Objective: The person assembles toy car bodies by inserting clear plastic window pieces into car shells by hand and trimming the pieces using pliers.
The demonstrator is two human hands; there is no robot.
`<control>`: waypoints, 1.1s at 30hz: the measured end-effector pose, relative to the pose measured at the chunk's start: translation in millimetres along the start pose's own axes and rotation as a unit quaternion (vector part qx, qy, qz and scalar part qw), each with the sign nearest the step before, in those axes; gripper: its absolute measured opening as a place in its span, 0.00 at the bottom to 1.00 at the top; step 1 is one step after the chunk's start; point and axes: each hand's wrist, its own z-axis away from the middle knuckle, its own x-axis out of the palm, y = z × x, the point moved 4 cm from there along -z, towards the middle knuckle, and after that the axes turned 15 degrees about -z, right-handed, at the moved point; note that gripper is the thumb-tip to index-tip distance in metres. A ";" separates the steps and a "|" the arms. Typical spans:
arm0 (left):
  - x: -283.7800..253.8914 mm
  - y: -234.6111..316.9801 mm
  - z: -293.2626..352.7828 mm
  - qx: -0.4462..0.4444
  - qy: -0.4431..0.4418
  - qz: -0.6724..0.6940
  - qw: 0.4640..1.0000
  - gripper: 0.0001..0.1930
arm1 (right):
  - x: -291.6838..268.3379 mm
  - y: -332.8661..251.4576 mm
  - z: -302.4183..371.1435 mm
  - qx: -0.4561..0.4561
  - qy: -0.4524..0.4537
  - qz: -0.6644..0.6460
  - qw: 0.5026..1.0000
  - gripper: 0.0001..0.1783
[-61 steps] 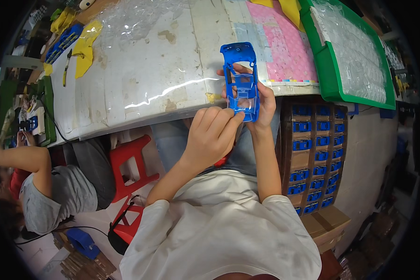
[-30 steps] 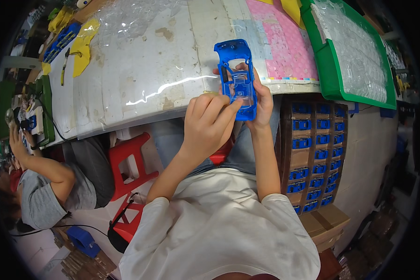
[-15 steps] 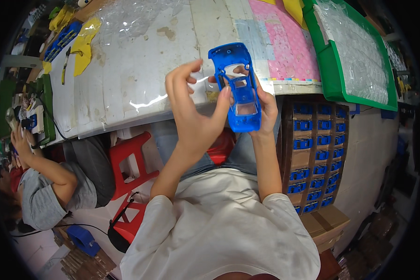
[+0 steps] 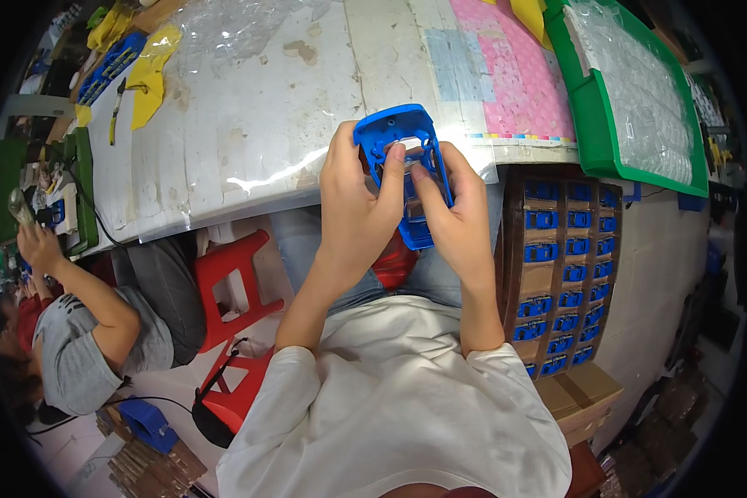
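Note:
A blue toy car body shell [image 4: 397, 124] is held between both hands over the near edge of the table, its hollow underside facing up. My left hand [image 4: 358, 195] grips its left side, fingers round the outer edge and thumb pressed inside near the window opening. On the right side my right hand [image 4: 456, 203] wraps the shell the same way, its thumb reaching inside beside the left thumb. Clear window-like areas show at the middle of the shell, partly covered by the thumbs.
The worn white table [image 4: 249, 108] bears crumpled clear plastic and yellow cloth [image 4: 149, 79]. A green tray [image 4: 599, 124] of clear plastic parts lies right. Below it, a divided cardboard box [image 4: 548, 278] holds several blue car shells. A co-worker [image 4: 100, 332] sits left, past a red stool [image 4: 232, 286].
My left hand, open and beside the shell before, has closed on its left side. The shell has come slightly left and down, and my right thumb has moved into its hollow.

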 end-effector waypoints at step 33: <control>8.3 -8.2 10.5 -0.078 -0.071 0.054 0.993 0.11 | 0.0 -2.2 2.0 -0.060 0.018 0.083 0.995 0.05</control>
